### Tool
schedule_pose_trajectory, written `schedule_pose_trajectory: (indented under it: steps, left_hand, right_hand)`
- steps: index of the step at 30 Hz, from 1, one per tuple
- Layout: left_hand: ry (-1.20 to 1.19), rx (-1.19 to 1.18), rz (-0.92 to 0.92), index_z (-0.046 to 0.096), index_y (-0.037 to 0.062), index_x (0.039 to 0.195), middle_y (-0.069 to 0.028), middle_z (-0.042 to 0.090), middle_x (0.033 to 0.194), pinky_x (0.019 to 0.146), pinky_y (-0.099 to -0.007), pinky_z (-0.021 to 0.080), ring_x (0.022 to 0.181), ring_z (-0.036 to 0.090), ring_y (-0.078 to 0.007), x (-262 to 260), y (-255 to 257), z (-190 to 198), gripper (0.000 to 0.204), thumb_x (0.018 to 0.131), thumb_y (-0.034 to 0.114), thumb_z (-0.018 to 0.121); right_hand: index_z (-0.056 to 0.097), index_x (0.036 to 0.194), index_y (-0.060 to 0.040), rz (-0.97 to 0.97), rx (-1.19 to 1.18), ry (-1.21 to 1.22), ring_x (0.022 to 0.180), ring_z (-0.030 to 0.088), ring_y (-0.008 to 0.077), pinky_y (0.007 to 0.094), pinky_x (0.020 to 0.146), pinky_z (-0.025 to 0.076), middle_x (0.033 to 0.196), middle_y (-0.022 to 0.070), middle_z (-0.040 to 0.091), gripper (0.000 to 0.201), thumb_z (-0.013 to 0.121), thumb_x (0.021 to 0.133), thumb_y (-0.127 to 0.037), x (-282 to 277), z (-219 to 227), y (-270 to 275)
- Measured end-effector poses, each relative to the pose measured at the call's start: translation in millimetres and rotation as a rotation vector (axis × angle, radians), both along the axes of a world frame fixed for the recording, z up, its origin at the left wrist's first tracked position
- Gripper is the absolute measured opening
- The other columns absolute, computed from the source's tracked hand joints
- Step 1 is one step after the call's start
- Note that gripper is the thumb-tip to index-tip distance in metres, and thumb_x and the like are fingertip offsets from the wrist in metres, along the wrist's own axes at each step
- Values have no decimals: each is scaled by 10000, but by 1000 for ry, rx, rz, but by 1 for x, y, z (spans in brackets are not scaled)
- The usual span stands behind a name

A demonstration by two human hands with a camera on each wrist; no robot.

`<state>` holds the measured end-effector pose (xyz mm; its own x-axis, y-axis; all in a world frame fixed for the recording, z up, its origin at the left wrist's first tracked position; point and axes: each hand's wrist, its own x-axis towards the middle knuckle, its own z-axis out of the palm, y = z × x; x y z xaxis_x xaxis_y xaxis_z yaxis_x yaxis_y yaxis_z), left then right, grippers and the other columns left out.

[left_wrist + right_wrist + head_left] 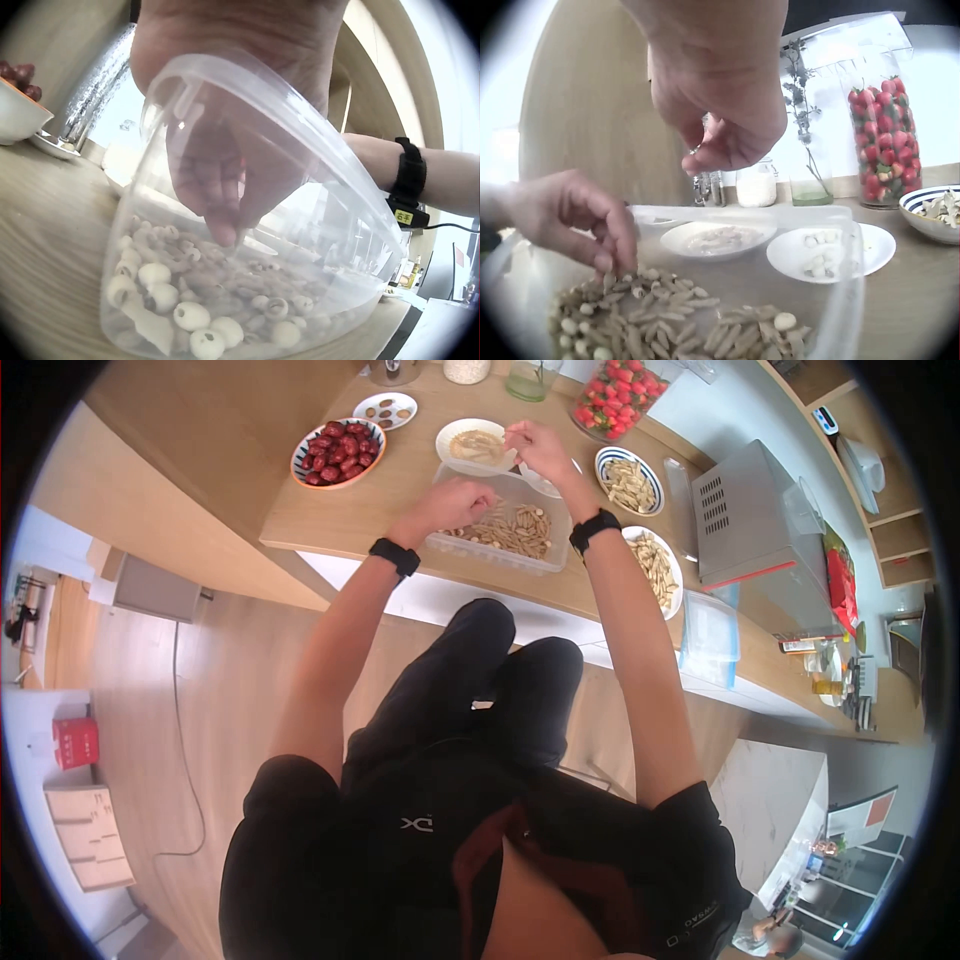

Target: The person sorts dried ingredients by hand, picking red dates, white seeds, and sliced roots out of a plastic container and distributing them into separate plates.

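A clear plastic bin [555, 550] holds brown elongated pieces [664, 322] and round whitish ones [193, 316]. Inside it, my left hand [460, 505] points down with curled fingers, pinching a small pale piece at the surface of the pile; the bin wall blurs it in the left wrist view. Raised beyond the bin, my right hand [543, 452] has thumb and fingers drawn together near a white plate of pale shreds [478, 444]; a tiny piece seems to show at the fingertips. Another white plate [885, 251] carries round white pieces.
A bowl of dark red fruit [338, 453] and a small plate [386, 410] stand left. Behind are jars and a clear container of strawberries [620, 398]. Two bowls of pale pieces [629, 481] [653, 568] and a grey appliance [750, 510] stand right.
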<state>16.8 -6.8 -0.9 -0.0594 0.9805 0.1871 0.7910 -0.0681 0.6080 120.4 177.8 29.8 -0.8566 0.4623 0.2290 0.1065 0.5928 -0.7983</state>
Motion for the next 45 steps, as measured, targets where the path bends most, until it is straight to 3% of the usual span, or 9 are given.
schedule_pose_trajectory:
  steps: [2, 9, 15, 28, 31, 33, 39, 42, 45]
  left_hand:
    - [69, 32, -25, 654, 60, 976, -135, 683, 858, 710, -405, 508, 805, 651, -307, -4, 3, -6, 151, 835, 87, 607]
    - [27, 77, -17, 651, 70, 888, -146, 673, 839, 709, -440, 494, 835, 643, -334, -6, 7, -16, 107, 810, 102, 584]
    - [-87, 151, 31, 642, 34, 1002, -128, 663, 877, 712, -344, 505, 779, 637, -239, -2, 5, -8, 180, 849, -15, 561]
    - [-296, 91, 31, 608, -13, 1045, -46, 624, 892, 750, -270, 523, 840, 650, -123, -9, 9, -17, 181, 887, -70, 541]
    - [-578, 156, -119, 607, 4, 1075, -30, 623, 936, 769, -257, 515, 868, 646, -121, -26, 17, -14, 182, 910, -27, 535]
    - [-798, -76, 15, 605, 31, 1111, -18, 621, 959, 784, -244, 502, 894, 638, -123, -33, 18, 15, 193, 941, 32, 515]
    - [-613, -118, 113, 595, 46, 1167, -31, 629, 990, 780, -265, 507, 908, 634, -123, -76, 62, 57, 233, 960, 97, 500]
    - [-635, -27, 200, 600, 22, 1132, -85, 647, 997, 674, -276, 529, 841, 672, -159, -95, 87, 42, 231, 924, 95, 529]
    - [-537, -117, 329, 546, 33, 1235, -59, 628, 1080, 770, -285, 514, 937, 648, -149, -96, 95, 33, 297, 979, 179, 508]
  right_hand:
    - [633, 1004, 7, -140, 11, -181, 757, 678, 186, 335, 706, 528, 840, 143, 693, 179, 520, 913, -99, -14, 7, 13]
    - [656, 1004, -42, -110, 153, 81, 774, 684, 297, 364, 723, 529, 858, 171, 693, 193, 547, 878, -140, 31, -9, -11]
    - [677, 985, -134, -85, 530, -363, 798, 668, 343, 462, 709, 527, 833, 141, 691, 180, 587, 832, -164, 80, -22, -58]
    - [681, 956, -144, 57, 584, -518, 901, 669, 321, 455, 768, 527, 926, 104, 703, 154, 636, 822, -205, 78, -40, -53]
    - [688, 942, -145, 46, 570, -619, 907, 671, 318, 447, 776, 531, 928, 109, 705, 140, 640, 825, -204, 76, -31, -54]
    - [696, 919, -148, 41, 551, -631, 900, 674, 314, 447, 779, 532, 923, 115, 707, 123, 636, 823, -198, 76, -31, -55]
    - [699, 875, -156, 13, 586, -566, 871, 675, 326, 450, 767, 536, 897, 123, 705, 102, 615, 829, -193, 77, -36, -54]
    - [694, 859, -149, -11, 572, -563, 854, 671, 336, 459, 752, 533, 883, 129, 700, 99, 610, 832, -192, 78, -30, -59]
    - [690, 855, -142, -24, 559, -536, 844, 667, 343, 465, 743, 529, 870, 131, 696, 94, 613, 824, -187, 81, -29, -60]
